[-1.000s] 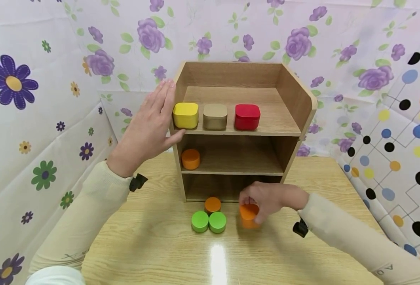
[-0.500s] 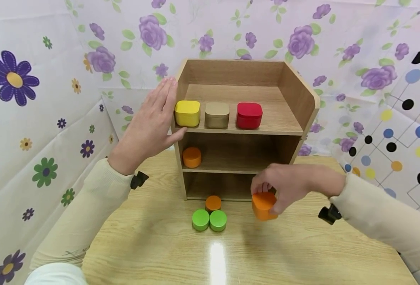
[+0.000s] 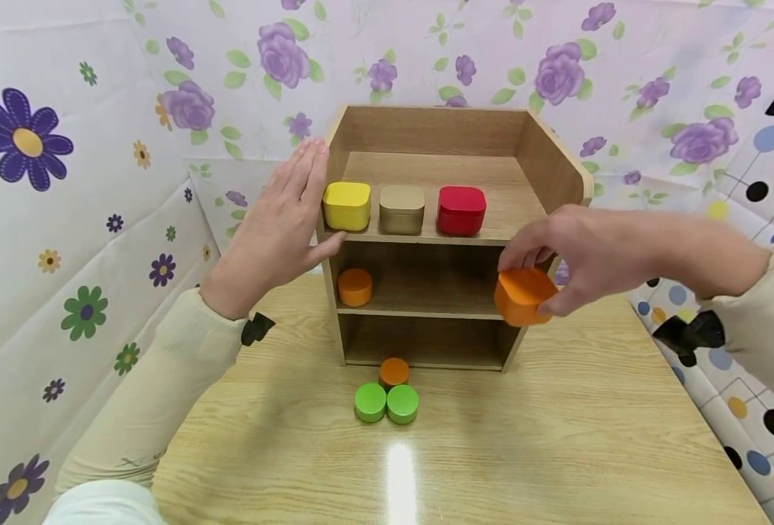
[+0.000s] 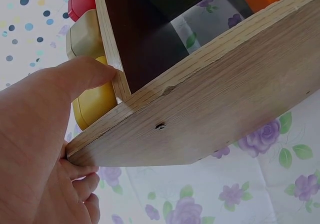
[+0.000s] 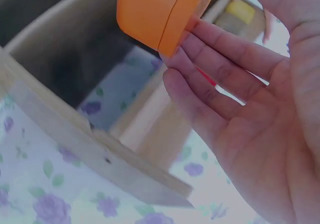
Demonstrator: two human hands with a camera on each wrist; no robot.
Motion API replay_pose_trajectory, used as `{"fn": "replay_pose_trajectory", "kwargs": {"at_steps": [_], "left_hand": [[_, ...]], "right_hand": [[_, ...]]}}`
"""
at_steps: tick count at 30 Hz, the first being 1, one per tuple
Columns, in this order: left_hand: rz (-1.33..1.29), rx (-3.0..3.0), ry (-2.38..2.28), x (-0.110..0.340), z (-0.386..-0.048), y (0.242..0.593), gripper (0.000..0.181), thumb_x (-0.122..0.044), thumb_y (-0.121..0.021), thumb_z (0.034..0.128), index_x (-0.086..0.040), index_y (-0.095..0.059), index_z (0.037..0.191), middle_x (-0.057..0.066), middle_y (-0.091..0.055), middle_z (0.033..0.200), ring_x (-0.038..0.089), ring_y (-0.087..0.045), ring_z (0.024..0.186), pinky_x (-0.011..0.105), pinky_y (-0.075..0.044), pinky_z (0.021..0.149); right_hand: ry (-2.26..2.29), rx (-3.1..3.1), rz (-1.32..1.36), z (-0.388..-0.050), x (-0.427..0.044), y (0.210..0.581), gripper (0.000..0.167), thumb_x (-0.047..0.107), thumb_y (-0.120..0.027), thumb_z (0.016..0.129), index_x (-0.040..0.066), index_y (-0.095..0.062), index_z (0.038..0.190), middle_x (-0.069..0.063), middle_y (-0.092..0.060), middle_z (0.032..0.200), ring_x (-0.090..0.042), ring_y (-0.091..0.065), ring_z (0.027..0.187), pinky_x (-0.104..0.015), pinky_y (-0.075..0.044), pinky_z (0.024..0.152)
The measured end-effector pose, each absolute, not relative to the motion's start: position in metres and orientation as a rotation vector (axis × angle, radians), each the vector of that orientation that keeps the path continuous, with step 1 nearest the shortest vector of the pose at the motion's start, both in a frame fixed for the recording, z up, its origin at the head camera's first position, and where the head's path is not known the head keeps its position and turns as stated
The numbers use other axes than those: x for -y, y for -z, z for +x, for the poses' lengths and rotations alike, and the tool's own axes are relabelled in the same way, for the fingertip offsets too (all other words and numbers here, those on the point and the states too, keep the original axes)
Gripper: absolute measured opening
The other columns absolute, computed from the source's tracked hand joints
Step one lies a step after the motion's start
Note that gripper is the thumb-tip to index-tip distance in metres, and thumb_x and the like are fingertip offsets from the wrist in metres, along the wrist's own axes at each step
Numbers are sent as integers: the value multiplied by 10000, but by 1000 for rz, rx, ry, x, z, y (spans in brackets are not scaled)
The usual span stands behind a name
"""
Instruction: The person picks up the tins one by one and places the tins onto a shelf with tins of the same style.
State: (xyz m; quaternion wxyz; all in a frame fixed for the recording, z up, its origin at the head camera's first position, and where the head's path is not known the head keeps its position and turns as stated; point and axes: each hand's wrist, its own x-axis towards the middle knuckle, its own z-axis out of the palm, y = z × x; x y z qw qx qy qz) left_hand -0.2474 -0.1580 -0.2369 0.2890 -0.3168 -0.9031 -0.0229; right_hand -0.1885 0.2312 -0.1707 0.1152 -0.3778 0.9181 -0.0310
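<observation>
In the head view my right hand (image 3: 597, 251) pinches an orange rounded-square box (image 3: 523, 296) in front of the right side of the wooden shelf (image 3: 426, 315). The right wrist view shows the same box (image 5: 155, 14) between thumb and fingers. My left hand (image 3: 275, 222) lies against the shelf's upper left side, its thumb on the front edge by the yellow box (image 3: 347, 206); the left wrist view shows that thumb (image 4: 95, 74) there and the other fingers around the side panel. Beside the yellow box stand a beige box (image 3: 402, 210) and a red box (image 3: 462, 211).
A round orange box (image 3: 354, 287) sits at the left of the middle shelf. On the table (image 3: 524, 452), before the shelf, stand another round orange box (image 3: 394, 372) and two round green ones (image 3: 370, 402) (image 3: 403, 404). Patterned cloths hang behind and at both sides.
My right hand has lifted the orange rounded-square box off the table, up and to the right, to about the middle shelf's height. My left hand has stayed at the shelf's side.
</observation>
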Motion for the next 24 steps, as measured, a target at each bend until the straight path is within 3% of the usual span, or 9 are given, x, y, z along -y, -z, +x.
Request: {"fn": "replay_pose_trajectory", "kwargs": {"at_steps": [7,24], "left_hand": [[-854,2389,68,157,-248,237,1063,-371,-752,956,80,-93,1657,275,-155,1747,418,-162,1641,539,-181,1352],[-852,2383,84,157,-249,238,1058,-345,-757,954,77,-92,1660,273,-169,1745,407,-161,1645,532,-181,1353]], "right_hand": [[50,-2837,-1059,-196,-240,148,567,235,-935,772,217,-720,1296,85,-742,1236,-148,-712,1135,-474,-605,1023],[0,-2987,-930,-230,-246,130,604,249,-892,836,109,-682,1384,-79,-750,1280,-286,-697,1191,-545,-571,1067]]}}
